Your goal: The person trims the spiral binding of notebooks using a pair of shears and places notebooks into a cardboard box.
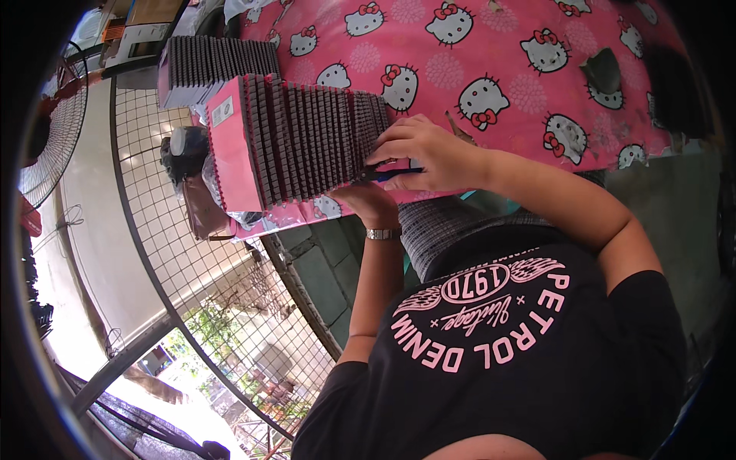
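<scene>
A long row of thin dark-grey ridged pieces, with a pink panel at its left end, forms a block (pixel 307 142) on the table. At its right end, my right hand (pixel 433 153) is closed round a small tool with a blue handle (pixel 395 175). The tool's dark tip touches or nearly touches the pieces, and its exact kind is not clear. My left hand (pixel 369 201), with a metal watch at the wrist, is against the lower near edge of the block. Its fingers are hidden behind the block and the tool.
A second block of similar grey pieces (pixel 222 65) lies farther back on the left. The table has a pink cartoon-cat cover (pixel 429 69), with a dark green scrap (pixel 602 70) at the right. A black plastic bag (pixel 188 157) sits by a wire mesh (pixel 149 165); a fan (pixel 57 138) stands far left.
</scene>
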The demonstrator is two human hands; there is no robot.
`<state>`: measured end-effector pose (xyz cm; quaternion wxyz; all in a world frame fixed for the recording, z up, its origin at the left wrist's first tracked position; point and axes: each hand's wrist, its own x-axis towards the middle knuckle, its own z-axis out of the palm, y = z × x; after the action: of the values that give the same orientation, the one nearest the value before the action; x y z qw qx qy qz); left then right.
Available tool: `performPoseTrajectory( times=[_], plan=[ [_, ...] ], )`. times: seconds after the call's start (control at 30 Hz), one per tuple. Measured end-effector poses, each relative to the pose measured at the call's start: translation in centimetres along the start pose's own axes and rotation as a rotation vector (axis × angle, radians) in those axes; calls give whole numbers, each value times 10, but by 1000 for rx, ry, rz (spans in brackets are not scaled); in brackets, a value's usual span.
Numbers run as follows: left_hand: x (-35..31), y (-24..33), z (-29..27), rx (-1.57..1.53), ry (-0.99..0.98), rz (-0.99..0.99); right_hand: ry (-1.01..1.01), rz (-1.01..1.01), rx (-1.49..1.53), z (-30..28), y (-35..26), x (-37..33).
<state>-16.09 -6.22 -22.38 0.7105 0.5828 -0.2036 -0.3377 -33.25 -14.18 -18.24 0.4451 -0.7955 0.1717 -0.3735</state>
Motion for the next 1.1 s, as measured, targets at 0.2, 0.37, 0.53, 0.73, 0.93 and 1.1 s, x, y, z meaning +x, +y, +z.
performPoseTrajectory(
  times=[0.2, 0.37, 0.53, 0.73, 0.93, 1.1],
  plan=[
    [-7, 7, 9, -46, 24, -53, -152, 96, 83, 1, 4, 4],
    [-3, 5, 8, -47, 58, -12, -253, 385, 276, 0, -5, 7],
    [-9, 10, 12, -67, 22, -54, 49, -84, -167, 2, 5, -2],
    [-6, 9, 17, -39, 136, 56, -397, 562, 427, -6, -4, 14],
    [-11, 14, 19, 32, 61, 53, -47, -20, -93, 1, 18, -5],
    [-8, 11, 11, 237, 68, 126, -359, 390, 252, -6, 14, 11]
  ],
)
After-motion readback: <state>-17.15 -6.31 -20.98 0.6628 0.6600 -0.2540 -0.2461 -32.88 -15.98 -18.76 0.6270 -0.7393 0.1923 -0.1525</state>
